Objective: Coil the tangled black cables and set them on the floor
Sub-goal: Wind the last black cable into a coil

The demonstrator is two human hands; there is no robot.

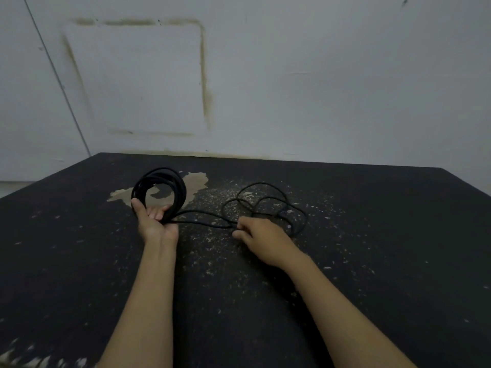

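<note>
Two grips worked: the left hand (155, 221) clasped the coil (159, 192) (upright), the right hand (261, 240) pinched the loose cable (265, 205).

Two hands (156, 221), one black cable (159, 191)

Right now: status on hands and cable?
Left hand holds coil. Right hand pinches loose cable, still tangled on floor. No obstructions.

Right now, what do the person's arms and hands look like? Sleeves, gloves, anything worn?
Both forearms are bare up to the bottom edge of the head view; no sleeve shows. The left hand and right hand wear no gloves. No watch, ring, bracelet or strap is visible on either wrist or on the fingers, and no markings or cables are attached to the arms.
</note>
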